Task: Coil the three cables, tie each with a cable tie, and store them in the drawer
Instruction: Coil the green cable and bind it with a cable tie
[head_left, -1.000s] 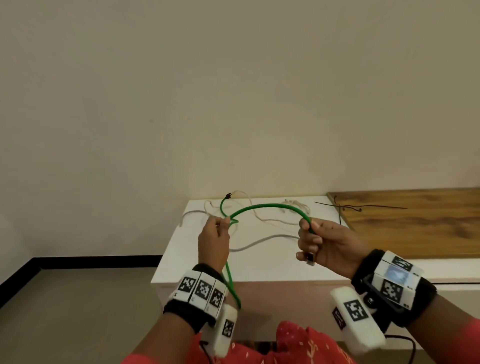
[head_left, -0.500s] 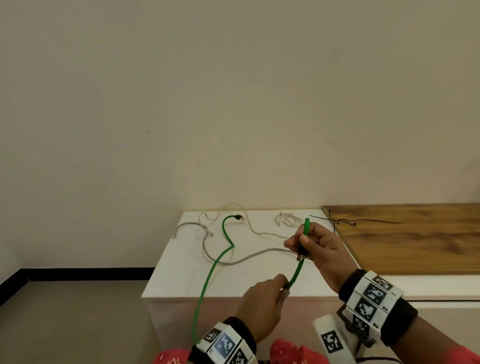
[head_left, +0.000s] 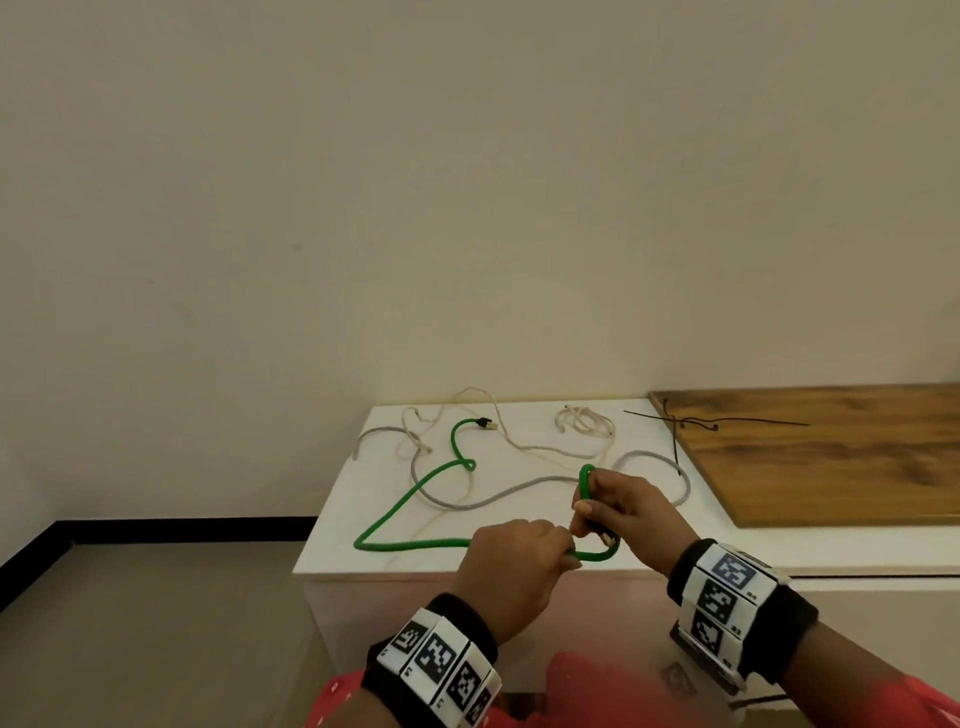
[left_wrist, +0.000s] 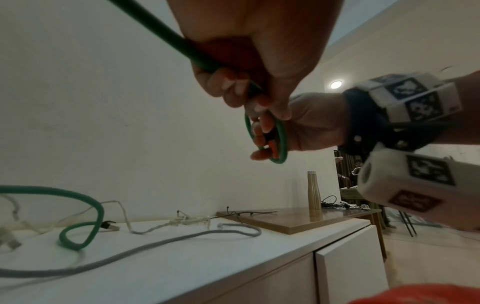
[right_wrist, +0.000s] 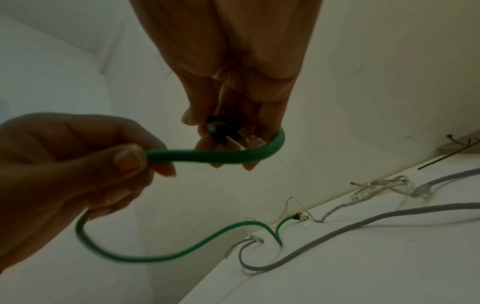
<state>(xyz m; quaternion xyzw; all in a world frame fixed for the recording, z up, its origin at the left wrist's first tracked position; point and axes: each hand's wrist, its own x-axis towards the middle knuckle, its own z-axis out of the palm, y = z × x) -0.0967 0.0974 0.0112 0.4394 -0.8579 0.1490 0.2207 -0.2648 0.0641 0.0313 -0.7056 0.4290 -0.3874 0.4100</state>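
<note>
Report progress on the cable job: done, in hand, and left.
Done: nothing; no cable is tied or stored.

In hand: the right hand grips the first small loop of the green round cable with its plug end; the left hand feeds more in. Most of it lies loose on the white cabinet top.

Left: the grey cable, the thin cream cable, the black cable ties on the wooden board, and storing.

A plain cream wall (head_left: 467, 208) rises behind the white cabinet (head_left: 519, 564), meeting the grey-brown floor (head_left: 156, 623) at a black skirting strip (head_left: 182, 530). A wooden board (head_left: 831, 457) lies on the cabinet top at the right — the left wrist view shows a slim metal bottle (left_wrist: 314, 191) standing upright on it. A round ceiling lamp (left_wrist: 336, 84) glows beyond, and red patterned clothing (head_left: 597, 696) fills the bottom edge of the head view.
</note>
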